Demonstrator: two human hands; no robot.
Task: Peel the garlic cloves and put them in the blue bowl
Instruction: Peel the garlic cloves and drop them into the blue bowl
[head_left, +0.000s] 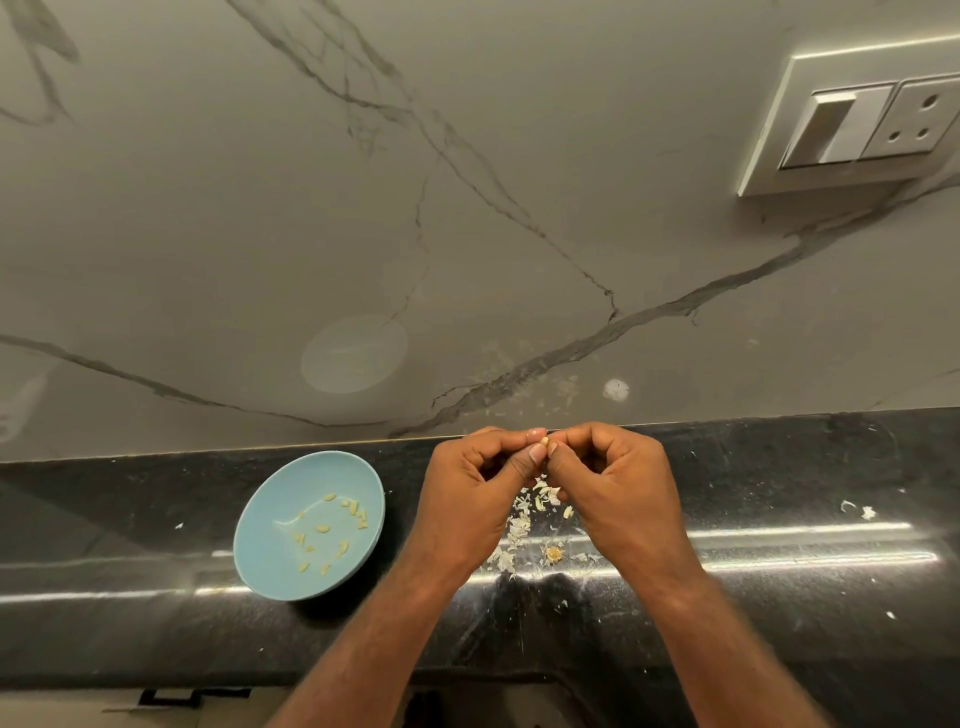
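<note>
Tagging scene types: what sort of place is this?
Likely a home kitchen: polished black stone counter, grey-veined marble-look backsplash with a white switch-and-socket plate, peeled garlic cloves in a round light-blue bowl.

Blue bowl (270, 525); black counter (779, 597); grey-veined wall (467, 208)

A: Where's the blue bowl (311, 473)?
B: Seven o'clock, upright, small yellowish peeled cloves (323, 528) scattered inside.
A: And the garlic clove (545, 441)?
B: Tiny, pale, raised at the bowl's two o'clock.

Home kitchen: black counter (779, 467), marble backsplash (467, 208), wall socket (862, 124).
</note>
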